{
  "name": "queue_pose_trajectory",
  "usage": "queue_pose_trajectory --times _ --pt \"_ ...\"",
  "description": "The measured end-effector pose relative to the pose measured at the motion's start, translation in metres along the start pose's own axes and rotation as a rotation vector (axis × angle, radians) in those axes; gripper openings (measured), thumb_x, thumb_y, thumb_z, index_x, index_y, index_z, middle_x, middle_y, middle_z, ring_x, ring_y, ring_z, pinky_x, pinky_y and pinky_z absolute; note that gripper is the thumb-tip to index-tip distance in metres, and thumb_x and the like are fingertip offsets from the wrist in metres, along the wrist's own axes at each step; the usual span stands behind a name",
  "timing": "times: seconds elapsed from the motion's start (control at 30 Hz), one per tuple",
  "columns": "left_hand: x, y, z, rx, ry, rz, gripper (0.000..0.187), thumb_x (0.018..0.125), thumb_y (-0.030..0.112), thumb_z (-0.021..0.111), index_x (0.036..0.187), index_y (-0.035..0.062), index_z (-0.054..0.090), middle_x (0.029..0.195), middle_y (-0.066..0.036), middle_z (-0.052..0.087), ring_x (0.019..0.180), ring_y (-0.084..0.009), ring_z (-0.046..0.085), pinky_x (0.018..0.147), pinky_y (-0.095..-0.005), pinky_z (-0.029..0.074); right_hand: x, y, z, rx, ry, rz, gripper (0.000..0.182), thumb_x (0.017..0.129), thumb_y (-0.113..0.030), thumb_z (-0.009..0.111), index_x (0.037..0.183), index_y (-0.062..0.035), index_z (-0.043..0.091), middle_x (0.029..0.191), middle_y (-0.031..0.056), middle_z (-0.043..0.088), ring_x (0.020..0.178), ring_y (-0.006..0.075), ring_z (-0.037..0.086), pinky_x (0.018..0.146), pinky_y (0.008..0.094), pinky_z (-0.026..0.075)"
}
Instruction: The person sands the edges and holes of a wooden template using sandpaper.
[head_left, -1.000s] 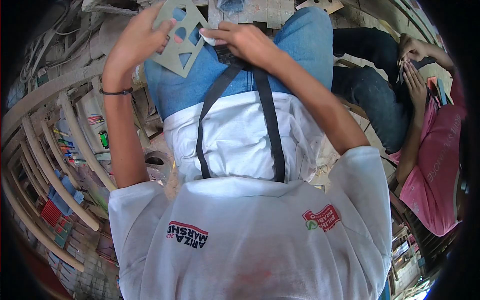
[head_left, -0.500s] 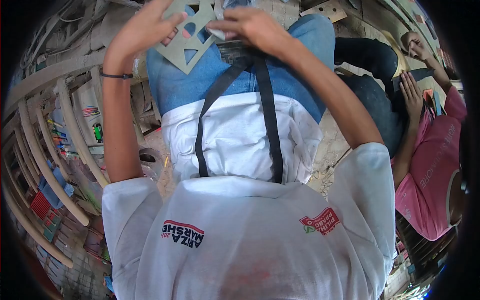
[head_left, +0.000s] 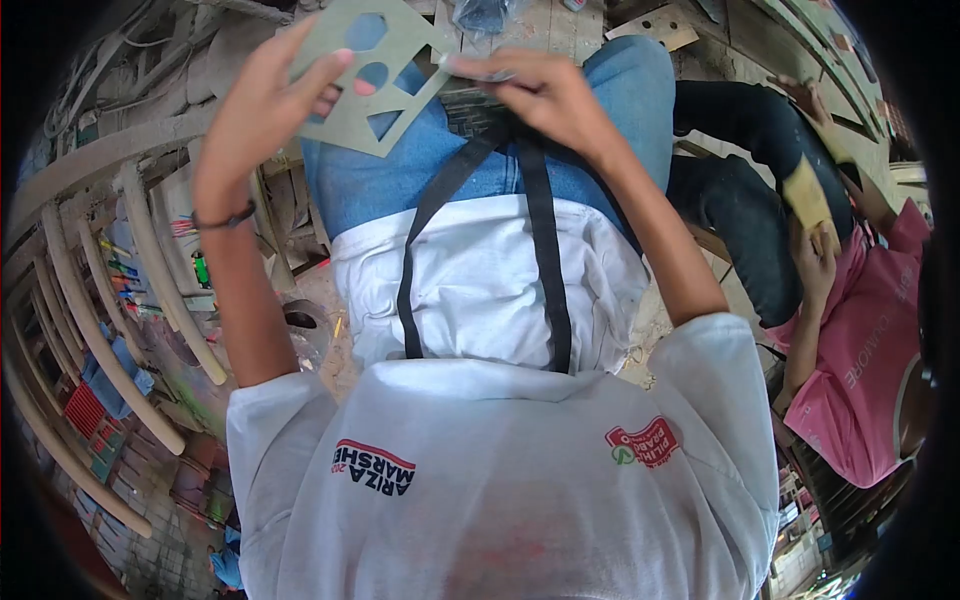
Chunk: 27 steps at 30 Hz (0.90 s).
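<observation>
A flat grey-green panel (head_left: 345, 118) with round and angular cut-outs is tilted above the jeans-covered lap (head_left: 630, 110). My left hand (head_left: 268, 100) grips its left side, the thumb lying on the face near a round hole. My right hand (head_left: 548, 92) is closed at the panel's right edge, with the fingertips close to that edge. Between its fingers is a small grey piece (head_left: 500, 76), mostly hidden, perhaps folded sheet.
At the right, a co-worker in a pink shirt (head_left: 865, 355) holds a yellowish piece (head_left: 808, 195). Curved wooden bars (head_left: 150, 290) stand at the left. A clear plastic bag (head_left: 482, 14) and a board with holes (head_left: 655, 28) lie at the top.
The panel and my left hand have moved slightly down, and the panel has turned a little. My right hand has moved down and right. The co-worker's hands have shifted, and the yellowish piece shows more clearly.
</observation>
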<state>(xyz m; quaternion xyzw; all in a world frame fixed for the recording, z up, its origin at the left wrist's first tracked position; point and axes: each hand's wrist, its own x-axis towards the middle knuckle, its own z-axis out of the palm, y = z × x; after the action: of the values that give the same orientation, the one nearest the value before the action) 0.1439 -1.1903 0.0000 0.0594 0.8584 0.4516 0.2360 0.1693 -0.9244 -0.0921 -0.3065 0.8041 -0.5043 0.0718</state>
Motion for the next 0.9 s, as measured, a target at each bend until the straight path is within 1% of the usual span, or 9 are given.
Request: queue_pose_trajectory --times 0.07,0.13,0.2,0.23,0.27,0.43,0.67,0.73,0.9 --pt "-0.023 0.015 -0.009 -0.093 -0.085 0.057 0.031 0.089 0.013 0.057 0.116 -0.0021 0.056 0.091 -0.011 0.069 0.079 -0.0185 0.063 0.073 -0.0329 0.049 -0.005 -0.022 -0.007 0.465 0.412 0.249 0.027 0.086 -0.007 0.062 0.112 -0.0078 0.068 0.084 0.0062 0.065 0.077 0.0132 0.058 0.075 0.0286 0.048" --pt "-0.031 0.013 -0.019 -0.061 -0.161 0.091 0.031 0.093 0.017 0.056 0.116 -0.0045 0.056 0.099 -0.008 0.067 0.082 -0.011 0.057 0.078 -0.0259 0.046 -0.002 -0.027 -0.019 0.303 0.342 0.424 0.029 0.087 -0.012 0.064 0.115 -0.0052 0.066 0.085 0.0018 0.064 0.084 0.01 0.06 0.079 0.0265 0.048" --pt "-0.042 0.015 -0.021 0.073 -0.143 0.215 0.023 0.09 0.013 0.058 0.105 -0.004 0.063 0.103 -0.012 0.067 0.094 -0.0165 0.061 0.086 -0.0289 0.046 0.006 -0.03 -0.004 0.811 0.232 0.243 0.052 0.085 -0.002 0.064 0.134 -0.0029 0.048 0.092 0.0001 0.061 0.084 0.0069 0.055 0.08 0.0225 0.044" --pt "-0.042 0.017 -0.024 0.075 -0.143 0.218 0.023 0.09 0.013 0.058 0.105 -0.004 0.063 0.103 -0.012 0.067 0.094 -0.0165 0.061 0.086 -0.0289 0.046 0.007 -0.05 0.001 0.642 0.266 0.244 0.038 0.082 -0.011 0.07 0.119 -0.0102 0.064 0.079 -0.0029 0.057 0.073 0.0037 0.049 0.067 0.0182 0.04" --pt "-0.042 0.02 -0.03 0.21 -0.072 0.359 0.021 0.087 0.012 0.06 0.102 -0.002 0.065 0.106 -0.013 0.066 0.1 -0.0203 0.06 0.089 -0.0311 0.044 0.008 -0.052 0.004 0.609 0.161 0.193 0.042 0.083 -0.009 0.068 0.124 -0.0059 0.06 0.086 0.0011 0.06 0.084 0.0095 0.056 0.082 0.0228 0.046" --pt "-0.055 0.011 -0.03 0.689 0.277 0.636 0.02 0.082 0.012 0.064 0.1 0.0042 0.069 0.123 -0.016 0.058 0.117 -0.0283 0.053 0.097 -0.0354 0.04 0.015 -0.071 0.042 0.532 0.126 0.09 0.049 0.077 -0.005 0.072 0.124 -0.0116 0.061 0.083 0.0002 0.054 0.076 0.0096 0.051 0.071 0.0225 0.043" --pt "-0.063 -0.035 0.029 0.135 0.595 0.3 0.029 0.089 0.016 0.061 0.117 0.0063 0.06 0.13 -0.016 0.054 0.12 -0.0253 0.051 0.099 -0.037 0.039 0.01 -0.061 0.082 0.371 0.232 0.099 0.045 0.079 -0.003 0.066 0.123 -0.0124 0.061 0.076 0.0047 0.05 0.064 0.0118 0.051 0.062 0.0258 0.043" --pt "-0.061 -0.025 0.044 -0.351 0.641 0.207 0.031 0.091 0.015 0.06 0.119 0.0026 0.056 0.127 -0.017 0.055 0.118 -0.025 0.053 0.1 -0.036 0.039 0.013 -0.058 0.073 0.392 0.237 0.206 0.041 0.083 0.0 0.059 0.123 -0.0088 0.06 0.079 0.0046 0.052 0.062 0.0108 0.053 0.064 0.0245 0.045" --pt "-0.062 -0.034 0.035 -0.163 0.649 0.386 0.031 0.091 0.014 0.059 0.12 0.0018 0.054 0.124 -0.016 0.058 0.119 -0.0257 0.053 0.1 -0.0356 0.039 0.02 -0.08 0.071 0.385 0.186 0.352 0.027 0.081 -0.008 0.058 0.106 -0.0007 0.066 0.068 0.0097 0.059 0.059 0.0161 0.056 0.063 0.0311 0.047"
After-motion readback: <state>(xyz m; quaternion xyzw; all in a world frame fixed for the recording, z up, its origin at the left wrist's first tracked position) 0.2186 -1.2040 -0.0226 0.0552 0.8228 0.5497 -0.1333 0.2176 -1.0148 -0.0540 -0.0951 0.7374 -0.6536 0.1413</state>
